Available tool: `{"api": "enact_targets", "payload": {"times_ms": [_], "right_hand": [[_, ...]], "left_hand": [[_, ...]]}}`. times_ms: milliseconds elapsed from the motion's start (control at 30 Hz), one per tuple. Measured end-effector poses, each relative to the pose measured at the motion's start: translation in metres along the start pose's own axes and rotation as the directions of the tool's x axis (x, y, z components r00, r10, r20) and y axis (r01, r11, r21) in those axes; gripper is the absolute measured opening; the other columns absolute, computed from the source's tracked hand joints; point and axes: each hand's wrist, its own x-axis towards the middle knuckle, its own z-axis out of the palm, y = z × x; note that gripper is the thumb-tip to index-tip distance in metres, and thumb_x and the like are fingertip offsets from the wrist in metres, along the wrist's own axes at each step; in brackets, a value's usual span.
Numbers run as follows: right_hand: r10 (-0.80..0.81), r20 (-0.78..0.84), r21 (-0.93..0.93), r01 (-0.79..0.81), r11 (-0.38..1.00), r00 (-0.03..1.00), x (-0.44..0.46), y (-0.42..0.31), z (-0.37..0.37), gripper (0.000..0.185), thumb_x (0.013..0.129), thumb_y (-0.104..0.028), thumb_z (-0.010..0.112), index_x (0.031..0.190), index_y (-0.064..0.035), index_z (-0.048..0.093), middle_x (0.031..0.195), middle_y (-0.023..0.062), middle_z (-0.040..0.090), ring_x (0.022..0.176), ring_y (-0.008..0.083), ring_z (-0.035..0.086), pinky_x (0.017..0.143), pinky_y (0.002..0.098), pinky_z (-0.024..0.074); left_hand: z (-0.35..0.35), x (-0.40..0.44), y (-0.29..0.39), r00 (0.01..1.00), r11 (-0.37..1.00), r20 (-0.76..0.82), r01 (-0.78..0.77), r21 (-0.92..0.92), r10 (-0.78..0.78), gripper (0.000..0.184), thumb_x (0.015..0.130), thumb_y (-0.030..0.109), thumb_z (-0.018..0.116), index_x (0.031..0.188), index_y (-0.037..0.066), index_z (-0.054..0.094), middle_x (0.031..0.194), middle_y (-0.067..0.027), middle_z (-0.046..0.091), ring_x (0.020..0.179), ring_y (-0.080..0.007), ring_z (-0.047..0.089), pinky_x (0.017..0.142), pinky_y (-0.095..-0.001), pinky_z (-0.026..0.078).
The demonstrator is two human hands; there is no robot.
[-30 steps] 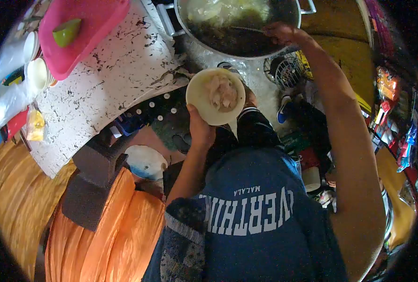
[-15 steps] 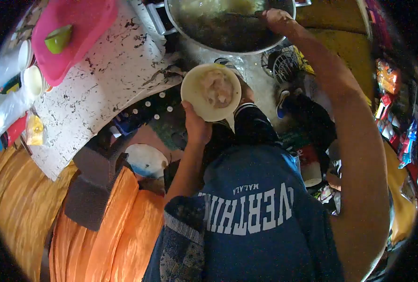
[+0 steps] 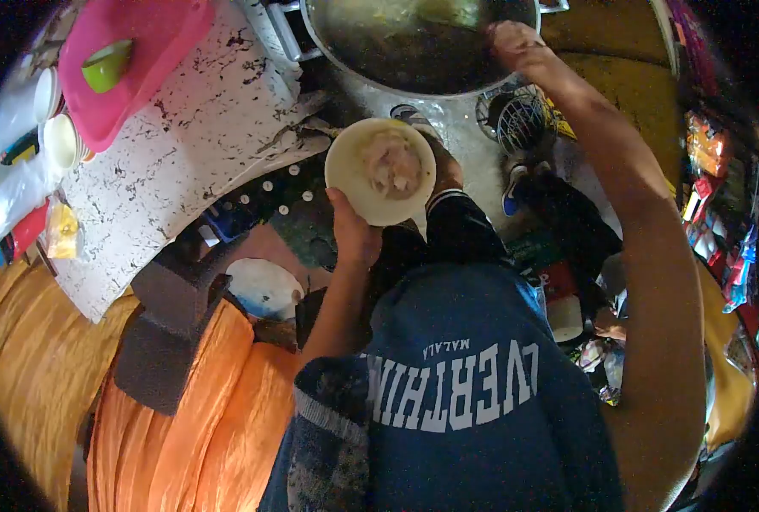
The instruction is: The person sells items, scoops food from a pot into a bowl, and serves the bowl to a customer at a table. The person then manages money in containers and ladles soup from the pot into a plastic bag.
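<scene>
My left hand [image 3: 356, 230] grips a pale round bowl [image 3: 345, 183] by its near rim, thumb on top. Chunks of light, pinkish food [image 3: 394, 166] lie in the bowl. Ahead of it is a large metal pot [image 3: 422, 77] holding dark broth with yellowish-green pieces. Over the pot's right side, my right hand [image 3: 520, 47] is closed, slightly blurred, around what looks like a long-handled utensil. The utensil's far end is hidden in the pot, so its kind is unclear.
A white, worn tabletop [image 3: 175, 162] at left carries a pink tray [image 3: 153, 55] with a green bowl [image 3: 107, 66]. Stacked pale cups [image 3: 62, 143] and plastic bags stand by its edge. A wire basket [image 3: 520, 119] is below the pot, and orange cloth [image 3: 200, 384] hangs lower left.
My right hand has shifted slightly right and down at the pot's edge. The bowl in my left hand has moved a little left and down.
</scene>
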Motion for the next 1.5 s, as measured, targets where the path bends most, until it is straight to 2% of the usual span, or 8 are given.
{"api": "enact_targets", "payload": {"times_ms": [100,267,667,900,1000,1167,1333,1500], "right_hand": [[0.101,-0.036,-0.197,-0.106,0.975,0.994,-0.003,-0.007,-0.040,0.023,0.081,-0.012,0.048,0.093,-0.0025,0.065,0.092,0.0221,0.066,0.089,0.0359,0.066,0.078,0.0437,0.0532],[0.287,0.040,0.190,-0.289,0.938,0.957,-0.016,-0.039,-0.100,0.028,0.087,-0.015,0.043,0.095,-0.0005,0.065,0.095,0.0229,0.066,0.090,0.0373,0.065,0.082,0.0445,0.0521],[0.326,0.310,0.099,-0.371,0.923,0.893,-0.013,-0.042,-0.128,0.025,0.081,-0.009,0.054,0.103,-0.0092,0.064,0.104,0.0173,0.065,0.104,0.0314,0.062,0.085,0.0393,0.0519],[0.184,0.124,0.110,-0.197,0.974,0.975,0.004,-0.053,-0.074,0.025,0.086,-0.012,0.047,0.106,-0.0092,0.062,0.096,0.0152,0.068,0.093,0.0351,0.065,0.082,0.0430,0.0519],[-0.012,0.098,-0.340,0.045,0.939,0.995,0.007,-0.043,-0.052,0.029,0.085,-0.014,0.047,0.107,-0.0060,0.064,0.107,0.0159,0.066,0.099,0.0335,0.064,0.084,0.0449,0.0524],[0.092,0.086,0.128,-0.103,0.986,0.992,-0.010,-0.053,-0.067,0.016,0.079,-0.013,0.052,0.091,-0.0058,0.061,0.072,0.0150,0.062,0.070,0.0281,0.064,0.061,0.0387,0.0531],[-0.141,-0.110,0.370,0.173,0.913,0.984,0.002,-0.020,-0.016,0.016,0.079,-0.014,0.055,0.092,-0.0072,0.062,0.077,0.0116,0.060,0.070,0.0255,0.061,0.063,0.0380,0.0514],[-0.163,0.078,0.666,0.071,0.742,0.984,0.031,-0.013,0.037,0.022,0.081,-0.015,0.055,0.102,-0.0073,0.058,0.090,0.0132,0.058,0.081,0.0273,0.059,0.072,0.0377,0.0489]], "left_hand": [[0.009,-0.005,0.006,1.000,1.000,0.007,0.003,0.009,-0.003,0.073,0.093,0.064,0.021,0.145,0.012,0.021,0.145,-0.0124,0.033,0.129,-0.0308,0.040,0.108,-0.0431,0.034],[0.000,0.004,-0.004,0.997,1.000,0.074,0.006,-0.031,-0.003,0.075,0.093,0.064,0.020,0.145,0.011,0.022,0.146,-0.0118,0.033,0.130,-0.0308,0.039,0.107,-0.0436,0.035],[0.011,0.003,0.005,0.998,0.999,-0.039,0.049,-0.006,-0.049,0.065,0.097,0.057,0.020,0.142,0.010,0.026,0.138,-0.0118,0.042,0.122,-0.0266,0.049,0.093,-0.0392,0.049],[0.017,0.005,0.008,0.999,0.997,-0.027,0.032,-0.076,-0.034,0.067,0.096,0.058,0.021,0.143,0.011,0.024,0.138,-0.0128,0.041,0.122,-0.0286,0.049,0.094,-0.0408,0.049],[0.017,0.006,0.008,1.000,0.998,-0.016,-0.018,-0.058,0.017,0.068,0.095,0.060,0.021,0.143,0.011,0.024,0.138,-0.0129,0.041,0.122,-0.0287,0.048,0.095,-0.0408,0.048],[0.017,0.006,0.009,1.000,0.998,-0.029,-0.008,-0.065,0.006,0.068,0.095,0.059,0.020,0.143,0.011,0.023,0.139,-0.0128,0.040,0.123,-0.0285,0.048,0.096,-0.0406,0.047],[0.017,0.001,0.016,0.998,1.000,-0.068,0.011,-0.006,-0.011,0.066,0.096,0.058,0.020,0.144,0.012,0.023,0.142,-0.0122,0.038,0.127,-0.0294,0.042,0.102,-0.0431,0.040],[0.002,0.002,0.017,0.998,0.999,-0.050,0.029,-0.028,-0.031,0.067,0.096,0.058,0.021,0.145,0.013,0.023,0.146,-0.0112,0.033,0.131,-0.0305,0.038,0.108,-0.0452,0.033]]}}
